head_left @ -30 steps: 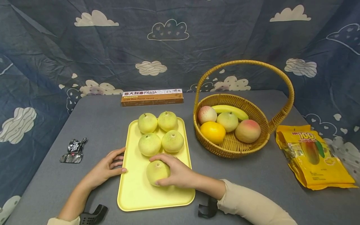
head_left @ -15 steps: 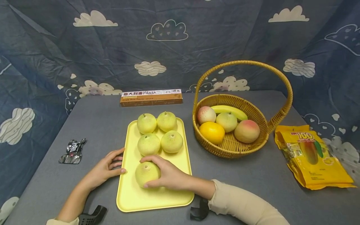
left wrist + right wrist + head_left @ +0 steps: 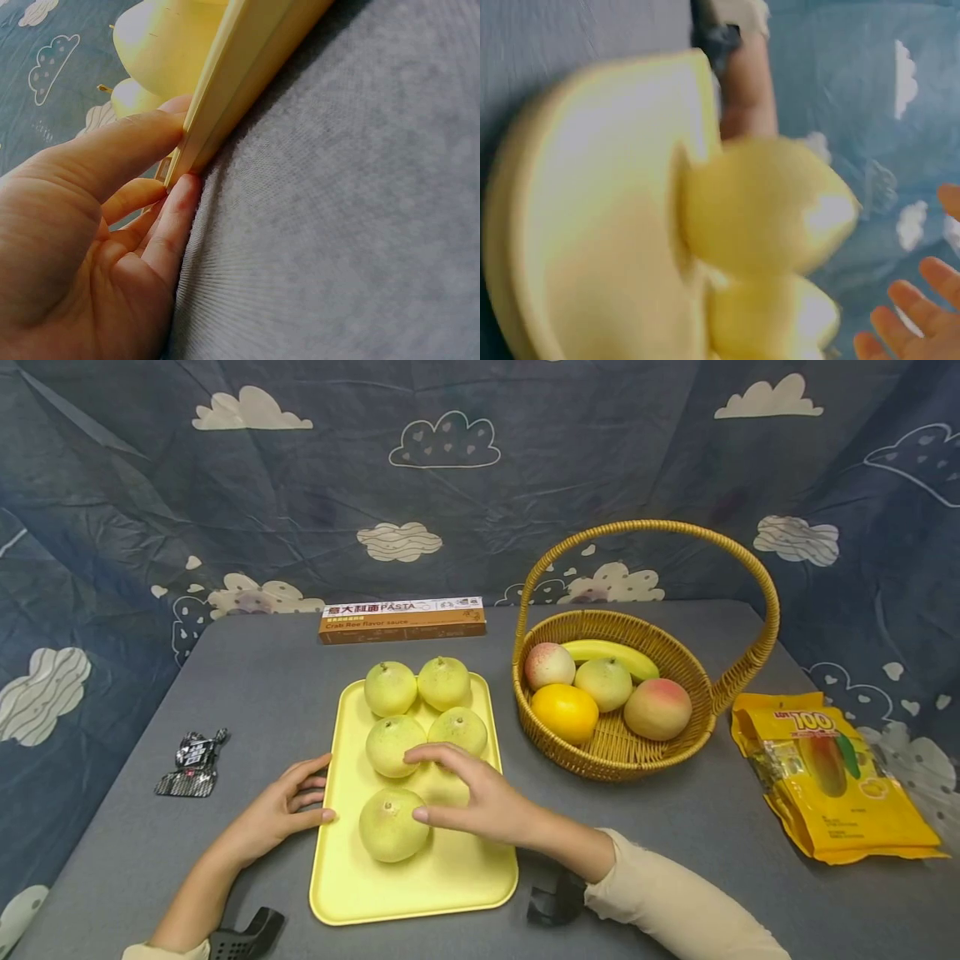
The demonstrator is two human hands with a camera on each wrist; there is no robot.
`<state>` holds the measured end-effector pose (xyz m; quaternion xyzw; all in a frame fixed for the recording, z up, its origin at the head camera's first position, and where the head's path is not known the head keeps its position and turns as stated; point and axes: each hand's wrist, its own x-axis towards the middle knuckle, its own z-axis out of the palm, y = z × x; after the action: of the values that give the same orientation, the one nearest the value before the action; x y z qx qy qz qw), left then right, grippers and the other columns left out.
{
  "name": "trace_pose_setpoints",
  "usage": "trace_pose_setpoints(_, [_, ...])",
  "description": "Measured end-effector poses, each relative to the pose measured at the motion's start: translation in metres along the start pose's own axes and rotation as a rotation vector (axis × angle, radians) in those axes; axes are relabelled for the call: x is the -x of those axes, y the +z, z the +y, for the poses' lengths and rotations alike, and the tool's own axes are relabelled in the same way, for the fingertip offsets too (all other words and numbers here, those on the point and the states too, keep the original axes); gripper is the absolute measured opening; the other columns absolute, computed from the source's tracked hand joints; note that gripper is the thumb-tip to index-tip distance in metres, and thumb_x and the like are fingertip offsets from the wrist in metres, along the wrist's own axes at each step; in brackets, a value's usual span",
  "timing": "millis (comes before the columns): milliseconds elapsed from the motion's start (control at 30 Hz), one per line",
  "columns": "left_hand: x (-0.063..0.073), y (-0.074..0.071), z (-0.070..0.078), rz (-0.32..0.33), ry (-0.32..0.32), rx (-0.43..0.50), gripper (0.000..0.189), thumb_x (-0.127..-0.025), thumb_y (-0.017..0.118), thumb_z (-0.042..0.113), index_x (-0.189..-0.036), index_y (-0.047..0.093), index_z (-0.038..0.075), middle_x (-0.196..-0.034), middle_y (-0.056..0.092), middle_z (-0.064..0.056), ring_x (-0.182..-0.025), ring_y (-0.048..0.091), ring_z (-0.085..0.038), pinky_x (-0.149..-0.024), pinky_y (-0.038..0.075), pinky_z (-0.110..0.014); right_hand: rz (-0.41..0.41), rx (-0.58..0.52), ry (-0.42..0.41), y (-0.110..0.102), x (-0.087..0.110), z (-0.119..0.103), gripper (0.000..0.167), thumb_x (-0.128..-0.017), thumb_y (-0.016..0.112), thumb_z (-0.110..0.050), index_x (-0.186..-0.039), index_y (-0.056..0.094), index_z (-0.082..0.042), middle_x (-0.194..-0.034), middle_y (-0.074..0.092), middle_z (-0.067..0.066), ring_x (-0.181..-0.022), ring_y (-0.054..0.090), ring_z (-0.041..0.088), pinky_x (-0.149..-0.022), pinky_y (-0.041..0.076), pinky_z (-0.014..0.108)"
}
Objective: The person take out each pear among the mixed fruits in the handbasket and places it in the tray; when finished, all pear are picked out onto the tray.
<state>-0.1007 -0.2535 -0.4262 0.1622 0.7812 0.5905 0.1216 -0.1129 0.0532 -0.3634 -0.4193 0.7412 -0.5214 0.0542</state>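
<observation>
A yellow tray (image 3: pixel 420 885) lies on the grey table with several pale green pears on it. The front pear (image 3: pixel 393 824) sits alone at the tray's near left. My right hand (image 3: pixel 442 787) hovers just to its right with fingers spread and holds nothing. My left hand (image 3: pixel 288 802) holds the tray's left rim (image 3: pixel 225 90) between thumb and fingers (image 3: pixel 176 210). The right wrist view is blurred; it shows the tray (image 3: pixel 592 225), two pears (image 3: pixel 765 202) and my spread fingertips (image 3: pixel 911 304).
A wicker basket (image 3: pixel 645 760) with a tall handle stands right of the tray and holds peaches, an orange, a banana and a pear. A pasta box (image 3: pixel 402 619) lies behind the tray. A yellow snack bag (image 3: pixel 832 777) is far right, a black wrapper (image 3: pixel 192 762) far left.
My right hand slid the front pear leftwards on the tray, then let go of it and drew back to the right with fingers spread. The left hand stayed on the rim.
</observation>
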Motion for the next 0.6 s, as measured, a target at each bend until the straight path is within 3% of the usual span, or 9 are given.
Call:
trace_pose_setpoints(200, [0.001, 0.0, -0.001, 0.001, 0.009, 0.006, 0.077, -0.078, 0.068, 0.002, -0.139, 0.022, -0.006, -0.128, 0.028, -0.025, -0.104, 0.046, -0.006, -0.088, 0.045, -0.018, 0.155, 0.123, -0.092, -0.047, 0.009, -0.008, 0.055, -0.08, 0.069, -0.015, -0.128, 0.043, -0.005, -0.128, 0.047, 0.006, -0.116, 0.042, 0.021, -0.098, 0.037, 0.037])
trace_pose_setpoints(433, [0.0, 0.0, -0.001, 0.002, 0.014, -0.004, 0.077, -0.078, 0.069, 0.003, -0.138, 0.022, -0.007, -0.128, 0.029, -0.025, -0.105, 0.046, -0.006, -0.089, 0.044, -0.017, 0.404, 0.078, -0.13, -0.1, 0.025, -0.006, 0.059, -0.073, 0.069, 0.009, -0.125, 0.043, 0.003, -0.124, 0.047, 0.018, -0.116, 0.041, 0.024, -0.101, 0.033, 0.036])
trace_pose_setpoints(600, [0.0, 0.0, -0.001, 0.004, 0.014, -0.002, 0.077, -0.078, 0.069, 0.003, -0.138, 0.022, -0.007, -0.128, 0.028, -0.025, -0.105, 0.045, -0.006, -0.089, 0.044, -0.017, 0.554, 0.058, -0.111, -0.129, 0.037, 0.001, 0.057, -0.072, 0.066, 0.014, -0.124, 0.042, 0.008, -0.122, 0.046, 0.017, -0.116, 0.04, 0.023, -0.1, 0.033, 0.033])
